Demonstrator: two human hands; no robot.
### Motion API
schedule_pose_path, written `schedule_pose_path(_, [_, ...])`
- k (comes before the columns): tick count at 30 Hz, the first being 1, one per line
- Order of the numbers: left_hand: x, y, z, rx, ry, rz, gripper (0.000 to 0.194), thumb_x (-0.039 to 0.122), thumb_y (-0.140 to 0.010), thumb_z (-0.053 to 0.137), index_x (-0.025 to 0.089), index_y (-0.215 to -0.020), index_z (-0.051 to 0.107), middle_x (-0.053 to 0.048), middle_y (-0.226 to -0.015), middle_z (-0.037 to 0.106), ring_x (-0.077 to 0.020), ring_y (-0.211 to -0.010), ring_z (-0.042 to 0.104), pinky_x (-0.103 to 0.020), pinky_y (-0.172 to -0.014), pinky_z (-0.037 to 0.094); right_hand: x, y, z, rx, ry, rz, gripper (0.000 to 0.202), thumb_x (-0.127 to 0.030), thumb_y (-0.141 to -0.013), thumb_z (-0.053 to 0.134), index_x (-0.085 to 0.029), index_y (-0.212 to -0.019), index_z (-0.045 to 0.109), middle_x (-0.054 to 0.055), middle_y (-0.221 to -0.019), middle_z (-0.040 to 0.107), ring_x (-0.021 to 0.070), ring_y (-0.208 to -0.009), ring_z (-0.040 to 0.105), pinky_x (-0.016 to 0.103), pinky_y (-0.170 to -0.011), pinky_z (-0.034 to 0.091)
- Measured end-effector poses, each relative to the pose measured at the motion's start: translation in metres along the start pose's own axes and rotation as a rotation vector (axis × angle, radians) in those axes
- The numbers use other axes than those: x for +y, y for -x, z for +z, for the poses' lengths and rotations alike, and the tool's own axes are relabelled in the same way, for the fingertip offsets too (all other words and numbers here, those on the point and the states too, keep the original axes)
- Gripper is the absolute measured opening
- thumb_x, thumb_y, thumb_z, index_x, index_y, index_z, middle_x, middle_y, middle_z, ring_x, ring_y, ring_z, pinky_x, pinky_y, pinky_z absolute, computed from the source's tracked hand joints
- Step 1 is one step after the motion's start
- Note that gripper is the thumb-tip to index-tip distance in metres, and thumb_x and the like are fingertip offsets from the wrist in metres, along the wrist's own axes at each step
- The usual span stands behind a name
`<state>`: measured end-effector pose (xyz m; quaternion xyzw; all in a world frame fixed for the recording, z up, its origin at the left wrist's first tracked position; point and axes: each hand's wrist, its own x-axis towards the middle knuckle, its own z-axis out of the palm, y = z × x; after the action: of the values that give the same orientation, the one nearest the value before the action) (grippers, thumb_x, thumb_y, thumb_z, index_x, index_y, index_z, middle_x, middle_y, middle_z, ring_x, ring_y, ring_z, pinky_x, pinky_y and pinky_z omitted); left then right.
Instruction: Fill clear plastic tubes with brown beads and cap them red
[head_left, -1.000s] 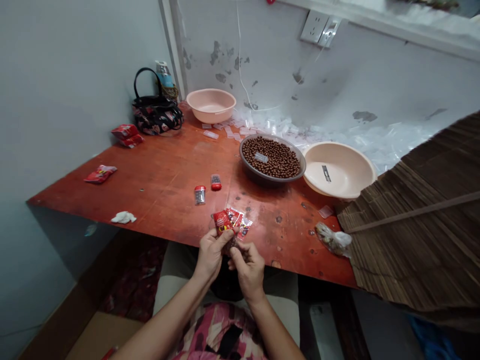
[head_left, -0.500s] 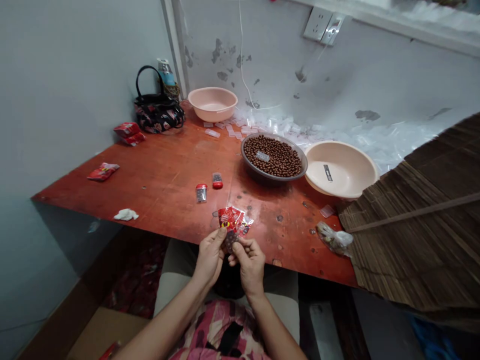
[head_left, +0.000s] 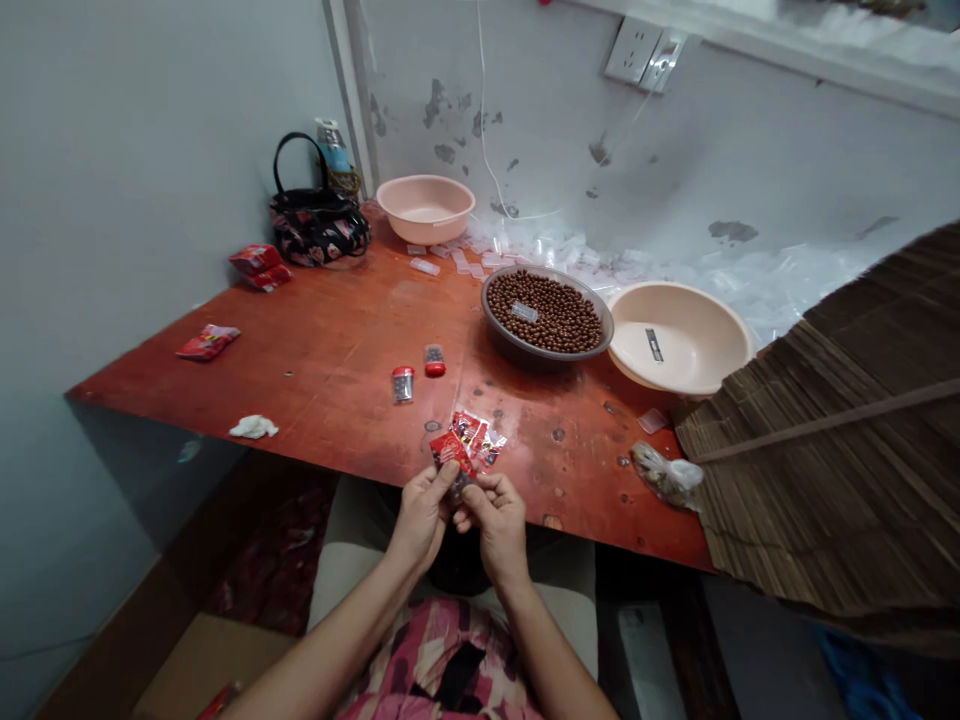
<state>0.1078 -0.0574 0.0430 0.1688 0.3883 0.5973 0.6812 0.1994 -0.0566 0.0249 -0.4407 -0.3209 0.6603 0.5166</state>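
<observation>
Both hands meet at the front edge of the red table (head_left: 337,340), pinching one small red packet (head_left: 452,452) whose clear lower part shows dark balls. My left hand (head_left: 421,508) grips its left side, and my right hand (head_left: 496,518) its lower right. Just behind the fingers, other red packets (head_left: 471,428) lie on the table. Farther back stand two small clear boxes with red ends, one at the left (head_left: 403,385) and one at the right (head_left: 434,360). A grey bowl (head_left: 551,355) full of brown balls holds a small clear case (head_left: 524,312).
Two pale basins, one at the back (head_left: 425,208) and one at the right (head_left: 682,338), flank the bowl. Clear plastic cases line the wall. Stacked cardboard (head_left: 832,440) covers the right side. A handbag (head_left: 319,225), red packets (head_left: 208,342) and white tissue (head_left: 254,427) are at left.
The held packet has tilted to the left and sits slightly lower between the fingers, showing more of the packets behind it. Both hands have barely moved.
</observation>
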Motion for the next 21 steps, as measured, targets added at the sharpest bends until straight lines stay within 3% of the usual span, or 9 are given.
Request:
schedule_pose_path(6, [-0.002,0.004,0.001,0.035,0.061,0.016,0.024,0.032,-0.068,0.068,0.010,-0.066,0.058,0.002,-0.051,0.052,-0.0051,-0.042,0.044,-0.017,-0.040,0.036,0.003,-0.005,0.005,0.006,-0.028,-0.009,0.028,-0.032,-0.066,0.069,-0.017,-0.072,0.045,-0.004,-0.049,0.059,0.0079,-0.038,0.053,0.016,-0.038,0.042])
schedule_pose_path(10, [0.011,0.012,-0.008,0.126,0.153,0.063,0.024,0.034,-0.070,0.067,0.011,-0.075,0.061,-0.002,-0.064,0.062,-0.0100,-0.052,0.056,-0.020,-0.046,0.045,0.002,-0.002,0.009,-0.057,-0.004,0.014,0.030,-0.030,-0.066,0.069,-0.017,-0.080,0.047,-0.002,-0.057,0.064,0.0107,-0.044,0.059,0.018,-0.041,0.046])
schedule_pose_path(12, [0.021,0.022,-0.025,0.235,0.219,0.130,0.031,0.040,-0.071,0.064,0.013,-0.084,0.061,-0.008,-0.082,0.067,-0.0179,-0.072,0.064,-0.028,-0.061,0.052,0.001,-0.001,0.007,-0.069,0.030,0.015,0.031,-0.030,-0.067,0.068,-0.016,-0.086,0.047,0.000,-0.064,0.066,0.0119,-0.049,0.061,0.018,-0.041,0.046])
schedule_pose_path(15, [0.029,0.044,-0.068,0.456,0.260,0.177,0.048,0.055,-0.075,0.050,0.012,-0.095,0.059,-0.015,-0.104,0.064,-0.0259,-0.096,0.061,-0.035,-0.078,0.052,-0.001,-0.004,-0.001,-0.047,0.072,0.014,0.029,-0.030,-0.070,0.065,-0.016,-0.087,0.048,0.001,-0.067,0.066,0.0111,-0.049,0.061,0.016,-0.039,0.044])
schedule_pose_path(18, [0.028,0.062,-0.104,0.649,0.159,0.127,0.033,0.040,-0.080,0.051,0.013,-0.098,0.056,-0.016,-0.099,0.065,-0.0258,-0.092,0.063,-0.036,-0.076,0.052,-0.001,-0.008,-0.008,-0.039,0.071,0.005,0.025,-0.034,-0.075,0.061,-0.015,-0.085,0.048,0.001,-0.065,0.064,0.0094,-0.047,0.058,0.015,-0.038,0.042])
schedule_pose_path(21, [0.026,0.056,-0.104,0.608,-0.037,0.199,0.033,0.037,-0.078,0.055,0.015,-0.102,0.057,-0.014,-0.104,0.064,-0.0262,-0.093,0.063,-0.039,-0.080,0.050,-0.001,-0.010,-0.010,-0.041,0.087,-0.008,0.023,-0.036,-0.078,0.057,-0.015,-0.081,0.050,0.001,-0.066,0.062,0.0084,-0.047,0.057,0.015,-0.037,0.041])
